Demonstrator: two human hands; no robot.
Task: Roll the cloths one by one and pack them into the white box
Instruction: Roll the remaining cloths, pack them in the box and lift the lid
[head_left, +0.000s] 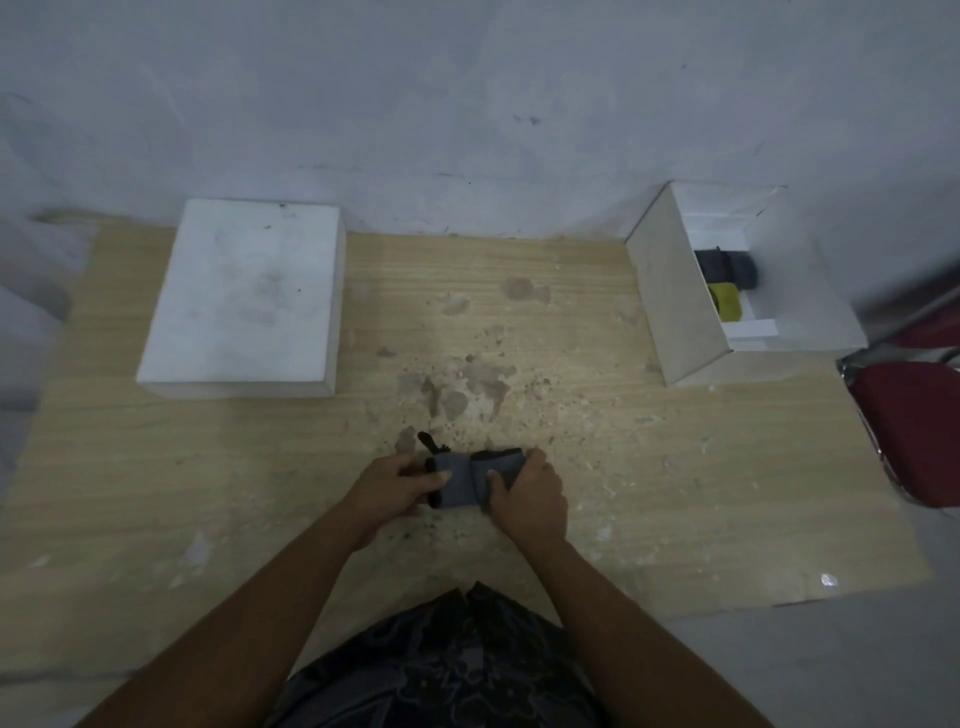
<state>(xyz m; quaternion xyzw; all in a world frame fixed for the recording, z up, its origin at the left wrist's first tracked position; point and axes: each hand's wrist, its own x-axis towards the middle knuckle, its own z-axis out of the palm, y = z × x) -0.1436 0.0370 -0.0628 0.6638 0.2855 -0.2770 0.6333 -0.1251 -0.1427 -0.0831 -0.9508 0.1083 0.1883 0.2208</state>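
Note:
A small grey cloth (460, 480) with black edging lies rolled near the middle of the wooden table (597, 467), close to me. My left hand (395, 488) grips its left end and my right hand (530, 493) grips its right end, thumb on top. A black strap end pokes out above my left hand. The open white box (675, 291) stands at the far right against the wall. Inside it sit a dark grey rolled cloth (727, 267) and, in front of that, a yellow rolled cloth (725, 302).
A white box lid (244, 296) lies flat at the far left of the table. A red chair (914, 431) stands off the table's right edge. The tabletop is worn and stained in the middle. A pale wall runs along the back.

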